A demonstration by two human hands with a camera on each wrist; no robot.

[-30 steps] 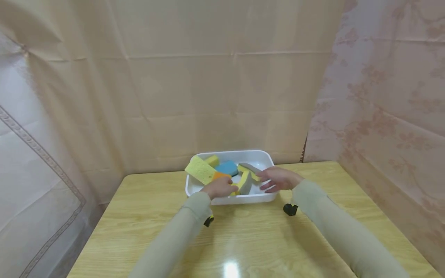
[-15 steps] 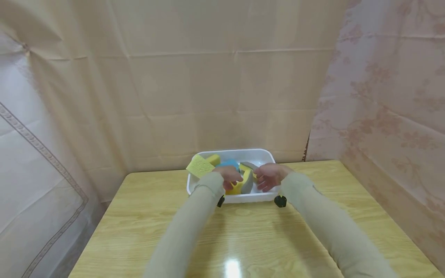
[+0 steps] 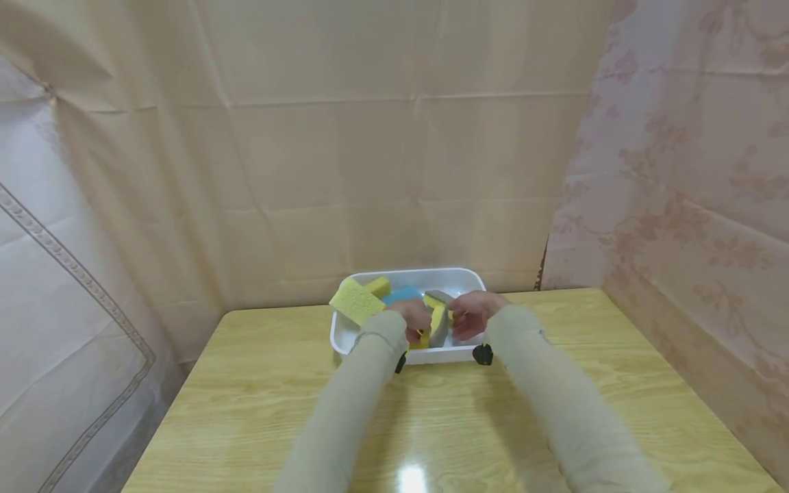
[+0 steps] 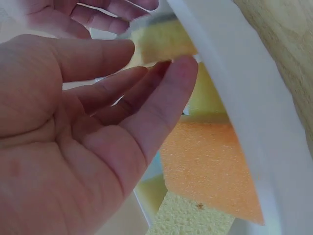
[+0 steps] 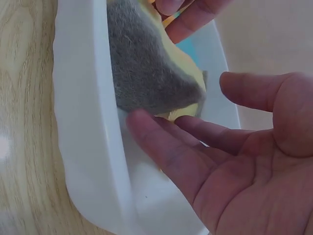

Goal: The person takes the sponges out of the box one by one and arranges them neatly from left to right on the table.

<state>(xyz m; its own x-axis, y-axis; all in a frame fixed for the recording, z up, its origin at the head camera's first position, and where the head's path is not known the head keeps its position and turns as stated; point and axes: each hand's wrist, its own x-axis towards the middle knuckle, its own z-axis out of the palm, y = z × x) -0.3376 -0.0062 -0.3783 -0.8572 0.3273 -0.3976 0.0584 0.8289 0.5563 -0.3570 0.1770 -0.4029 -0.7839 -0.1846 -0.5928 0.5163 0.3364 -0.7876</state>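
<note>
A white plastic basin (image 3: 370, 275) on the table holds several sponges. Standing on edge near its front wall is a yellow sponge with a grey scouring side (image 3: 440, 327). From its left my left hand (image 3: 416, 318) reaches in, thumb and loosely bent fingers at the sponge's end in the left wrist view. Opposite it, my right hand (image 3: 473, 312) has its fingertips beside the grey face (image 5: 146, 63), thumb held apart. An orange sponge (image 4: 210, 166) lies below my left fingers in the left wrist view; in the head view that hand covers it.
A pale yellow sponge (image 3: 356, 301) leans over the basin's left rim. Behind are a blue sponge (image 3: 402, 294), a small yellow sponge (image 3: 379, 285) and another grey-backed sponge (image 3: 436, 297). The wooden table (image 3: 246, 397) meets hanging cloth (image 3: 308, 171) at the back.
My left hand has moved right, off the orange sponge, to the standing grey-and-yellow sponge. My right hand has shifted left and closer to the same sponge.
</note>
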